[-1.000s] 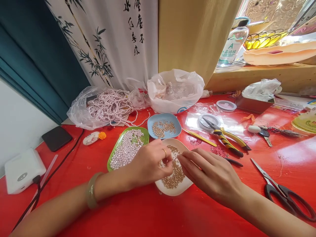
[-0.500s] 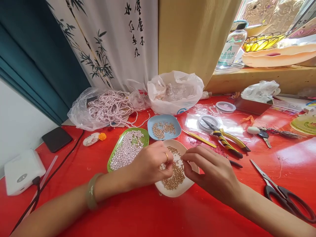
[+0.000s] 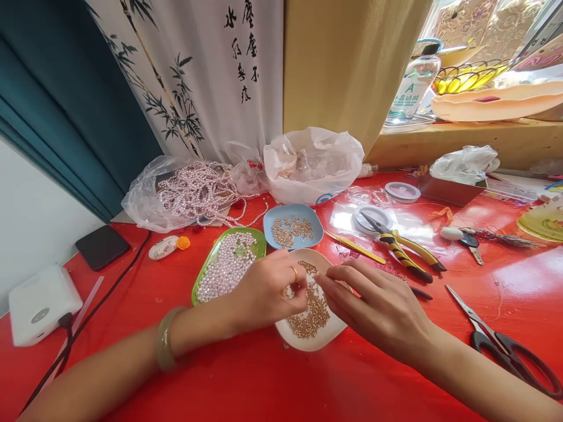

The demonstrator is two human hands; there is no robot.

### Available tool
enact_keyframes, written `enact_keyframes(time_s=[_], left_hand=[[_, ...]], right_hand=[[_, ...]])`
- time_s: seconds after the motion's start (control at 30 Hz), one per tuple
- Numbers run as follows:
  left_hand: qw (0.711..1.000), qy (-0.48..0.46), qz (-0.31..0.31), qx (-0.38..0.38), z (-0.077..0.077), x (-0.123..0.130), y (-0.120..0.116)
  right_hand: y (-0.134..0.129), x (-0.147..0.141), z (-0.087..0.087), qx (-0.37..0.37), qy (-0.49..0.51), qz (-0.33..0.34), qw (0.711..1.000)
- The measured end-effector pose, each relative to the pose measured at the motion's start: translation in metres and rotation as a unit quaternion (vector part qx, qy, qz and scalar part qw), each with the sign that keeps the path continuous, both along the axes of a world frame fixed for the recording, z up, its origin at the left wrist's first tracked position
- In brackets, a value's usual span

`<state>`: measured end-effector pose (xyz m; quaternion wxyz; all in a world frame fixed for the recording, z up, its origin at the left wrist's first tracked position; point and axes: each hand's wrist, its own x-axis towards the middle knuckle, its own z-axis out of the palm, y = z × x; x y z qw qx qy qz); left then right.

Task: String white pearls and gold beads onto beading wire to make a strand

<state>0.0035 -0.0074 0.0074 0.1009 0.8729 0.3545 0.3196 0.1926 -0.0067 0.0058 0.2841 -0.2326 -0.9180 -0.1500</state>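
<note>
A white plate [image 3: 308, 344] holds many small gold beads [image 3: 313, 313]. Over its left side is my left hand [image 3: 275, 284], thumb and fingers pinched together; what they hold is too small to make out. My right hand [image 3: 373, 299] reaches over the plate's right side, its fingertips closed together near the left fingers, with anything between them too small to see. Left of the plate lies a green tray [image 3: 194, 293] of pearly beads [image 3: 224, 269]. Behind the plate stands a blue dish [image 3: 294, 210] with more gold beads.
Yellow-black pliers [image 3: 402, 255], yellow tweezers [image 3: 358, 249] and scissors [image 3: 505, 346] lie on the right. At the back are a plastic bag [image 3: 314, 176] and pearl strands [image 3: 196, 190]. A phone [image 3: 102, 247] and a white box [image 3: 44, 308] are at the left.
My right hand's fingertips have moved slightly left, closer to my left hand, and its thumb has drawn up under the fingers. My left hand has hardly moved.
</note>
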Motion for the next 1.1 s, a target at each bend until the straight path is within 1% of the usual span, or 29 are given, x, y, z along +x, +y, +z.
enact_keyframes(time_s=[0.17, 0.27, 0.33, 0.4, 0.47, 0.53, 0.57, 0.6, 0.63, 0.7, 0.77, 0.83, 0.93, 1.03, 1.1], left_hand=[[1.000, 0.000, -0.001, 0.012, 0.001, 0.000, -0.001], [1.000, 0.000, -0.003, 0.010, 0.001, 0.000, 0.000], [1.000, -0.003, -0.007, 0.006, 0.001, 0.000, 0.000], [1.000, -0.011, -0.013, 0.004, 0.001, 0.000, 0.000], [1.000, -0.025, -0.014, 0.006, 0.002, 0.001, 0.000], [0.999, -0.044, -0.011, 0.001, 0.003, 0.001, -0.001], [0.998, -0.054, -0.007, -0.010, 0.004, 0.001, -0.001], [0.998, -0.063, -0.001, -0.029, 0.005, 0.001, -0.001], [0.996, -0.073, 0.008, -0.051, 0.005, 0.001, -0.002], [0.989, -0.093, 0.032, -0.110, 0.006, 0.000, -0.002], [0.974, -0.117, 0.052, -0.185, 0.007, -0.001, -0.001], [0.950, -0.144, 0.054, -0.272, 0.008, -0.003, -0.001], [0.904, -0.180, 0.040, -0.386, 0.010, -0.004, 0.000], [0.868, -0.203, 0.039, -0.452, 0.014, -0.002, 0.000], [0.854, -0.215, 0.038, -0.472, 0.015, 0.000, 0.000]], right_hand=[[0.000, -0.001, 0.006, 0.054, -0.035, 0.000, 0.998], [0.001, -0.001, 0.002, 0.022, -0.019, 0.005, 1.000], [0.001, -0.002, -0.002, -0.030, 0.031, 0.000, 0.999], [0.001, -0.004, -0.004, -0.103, 0.110, -0.016, 0.988], [0.000, -0.007, -0.003, -0.209, 0.182, -0.041, 0.960], [-0.001, -0.010, 0.001, -0.324, 0.228, -0.061, 0.916], [-0.001, -0.011, 0.002, -0.369, 0.241, -0.066, 0.895], [-0.001, -0.012, 0.004, -0.400, 0.249, -0.067, 0.879], [-0.001, -0.012, 0.004, -0.418, 0.255, -0.065, 0.869], [0.000, -0.012, 0.005, -0.425, 0.262, -0.063, 0.864], [0.001, -0.010, 0.003, -0.418, 0.264, -0.069, 0.867], [0.001, -0.009, 0.002, -0.411, 0.263, -0.077, 0.869], [0.001, -0.008, 0.002, -0.404, 0.260, -0.082, 0.873], [0.000, -0.009, 0.003, -0.396, 0.253, -0.077, 0.879], [-0.001, -0.009, 0.004, -0.389, 0.248, -0.073, 0.884]])
